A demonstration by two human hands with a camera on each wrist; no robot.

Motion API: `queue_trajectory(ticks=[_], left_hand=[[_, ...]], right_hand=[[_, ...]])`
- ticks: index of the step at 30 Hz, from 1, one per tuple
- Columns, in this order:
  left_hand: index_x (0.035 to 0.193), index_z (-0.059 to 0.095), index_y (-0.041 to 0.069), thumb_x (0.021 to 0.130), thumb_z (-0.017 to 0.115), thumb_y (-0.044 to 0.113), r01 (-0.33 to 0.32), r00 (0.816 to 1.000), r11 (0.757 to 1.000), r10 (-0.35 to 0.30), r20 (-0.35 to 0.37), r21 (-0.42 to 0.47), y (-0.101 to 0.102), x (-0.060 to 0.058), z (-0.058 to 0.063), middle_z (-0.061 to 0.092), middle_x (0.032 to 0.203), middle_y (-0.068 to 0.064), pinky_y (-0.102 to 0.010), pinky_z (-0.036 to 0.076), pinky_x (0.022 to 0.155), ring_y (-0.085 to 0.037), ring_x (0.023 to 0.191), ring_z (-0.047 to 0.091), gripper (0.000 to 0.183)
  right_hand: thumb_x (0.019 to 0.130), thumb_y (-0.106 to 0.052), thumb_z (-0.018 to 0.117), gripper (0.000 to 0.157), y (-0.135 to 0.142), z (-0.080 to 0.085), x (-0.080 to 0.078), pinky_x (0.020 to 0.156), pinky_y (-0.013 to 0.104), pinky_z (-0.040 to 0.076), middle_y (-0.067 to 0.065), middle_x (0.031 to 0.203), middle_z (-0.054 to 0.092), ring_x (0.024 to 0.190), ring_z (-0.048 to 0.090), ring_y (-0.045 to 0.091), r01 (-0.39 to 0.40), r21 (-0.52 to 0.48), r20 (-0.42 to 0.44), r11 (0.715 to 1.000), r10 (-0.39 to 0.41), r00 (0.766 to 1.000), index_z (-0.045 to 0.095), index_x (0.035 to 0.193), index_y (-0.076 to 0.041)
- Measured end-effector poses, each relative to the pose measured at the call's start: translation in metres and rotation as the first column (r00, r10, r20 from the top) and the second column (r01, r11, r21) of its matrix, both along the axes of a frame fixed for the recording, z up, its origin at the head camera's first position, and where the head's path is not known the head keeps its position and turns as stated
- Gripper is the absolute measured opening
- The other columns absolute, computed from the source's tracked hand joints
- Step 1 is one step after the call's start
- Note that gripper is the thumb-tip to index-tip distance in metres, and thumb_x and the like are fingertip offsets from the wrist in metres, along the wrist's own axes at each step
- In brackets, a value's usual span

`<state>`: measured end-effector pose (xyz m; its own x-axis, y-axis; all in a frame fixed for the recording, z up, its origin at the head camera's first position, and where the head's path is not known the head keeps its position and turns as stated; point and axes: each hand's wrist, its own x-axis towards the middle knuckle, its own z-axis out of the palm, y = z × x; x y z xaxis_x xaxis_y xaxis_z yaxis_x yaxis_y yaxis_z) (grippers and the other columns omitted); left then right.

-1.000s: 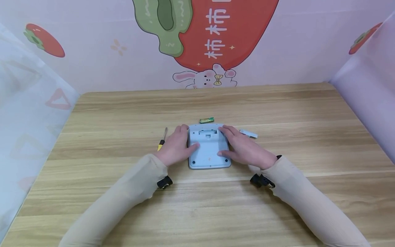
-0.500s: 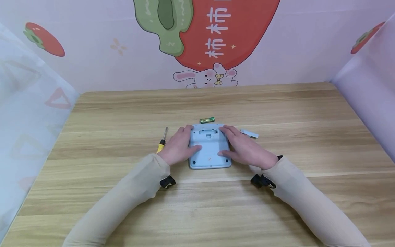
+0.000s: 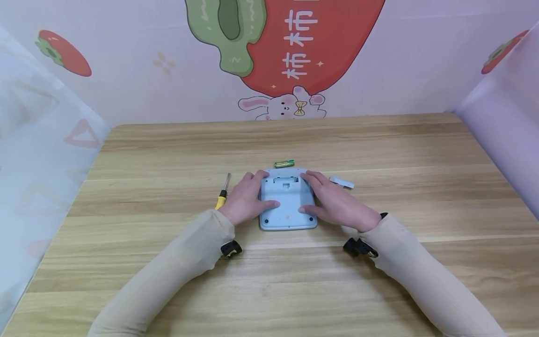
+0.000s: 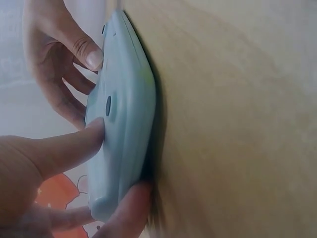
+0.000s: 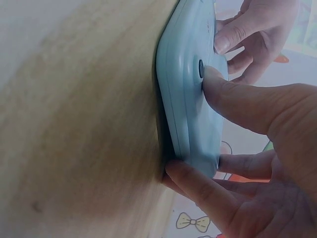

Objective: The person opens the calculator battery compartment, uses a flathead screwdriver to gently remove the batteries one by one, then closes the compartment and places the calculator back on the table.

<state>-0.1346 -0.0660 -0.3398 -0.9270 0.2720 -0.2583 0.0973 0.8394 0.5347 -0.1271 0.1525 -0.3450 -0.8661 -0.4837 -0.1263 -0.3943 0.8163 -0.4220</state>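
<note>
A light blue calculator [image 3: 288,199] lies back side up on the table, its battery compartment [image 3: 285,180] uncovered near the far edge. From the left side my left hand [image 3: 246,199] grips it, thumb over the back and fingers along the far left edge. Opposite, my right hand [image 3: 338,203] holds the right side with its thumb by a round foot. Both wrist views show fingertips low against the rim of the calculator [image 4: 124,99]. The front of the calculator is hidden underneath.
Just beyond the calculator lies a green battery [image 3: 284,164]. A small light blue cover [image 3: 342,182] rests behind the right hand. To the left is a screwdriver [image 3: 222,195] with a yellow and black handle, partly behind the left hand. A printed cloth [image 3: 139,84] hangs behind the table.
My left hand has slid slightly right, with its thumb and fingers further over the calculator. The right hand keeps its hold, and the calculator stays in nearly the same place.
</note>
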Motion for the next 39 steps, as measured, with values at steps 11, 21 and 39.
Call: queue_trajectory(ticks=[11,21,39], left_hand=[[0.139,0.035,0.015,0.081,0.07,0.035,-0.031,0.999,0.999,0.031,0.032,0.026,0.004,0.0,0.001,0.045,0.123,-0.014,-0.038,0.046,0.088,-0.025,0.1,0.05,0.07],[0.137,0.035,0.015,0.081,0.07,0.034,-0.041,0.998,0.999,0.04,0.042,0.028,0.004,0.0,0.001,0.045,0.121,-0.013,-0.037,0.047,0.086,-0.025,0.099,0.049,0.068],[0.137,0.035,0.015,0.081,0.07,0.033,-0.049,0.997,0.999,0.047,0.054,0.024,0.004,-0.001,0.001,0.045,0.123,-0.014,-0.038,0.045,0.089,-0.025,0.102,0.048,0.069]], right_hand=[[0.083,-0.032,0.068,0.078,0.001,0.001,0.001,0.103,0.047,0.037,0.02,0.148,0.027,0.13,0.039,0.036,0.006,0.006,-0.011,1.0,-0.006,1.0,0.028,0.143,-0.003],[0.081,-0.033,0.071,0.08,0.002,0.001,0.0,0.103,0.048,0.037,0.019,0.148,0.029,0.13,0.039,0.036,0.018,-0.02,-0.001,1.0,-0.018,1.0,0.029,0.143,-0.004],[0.086,-0.027,0.065,0.056,0.02,0.005,-0.004,0.087,0.045,0.05,0.021,0.138,0.044,0.107,0.059,0.035,0.062,-0.107,-0.122,0.992,-0.075,0.99,0.048,0.131,0.001]])
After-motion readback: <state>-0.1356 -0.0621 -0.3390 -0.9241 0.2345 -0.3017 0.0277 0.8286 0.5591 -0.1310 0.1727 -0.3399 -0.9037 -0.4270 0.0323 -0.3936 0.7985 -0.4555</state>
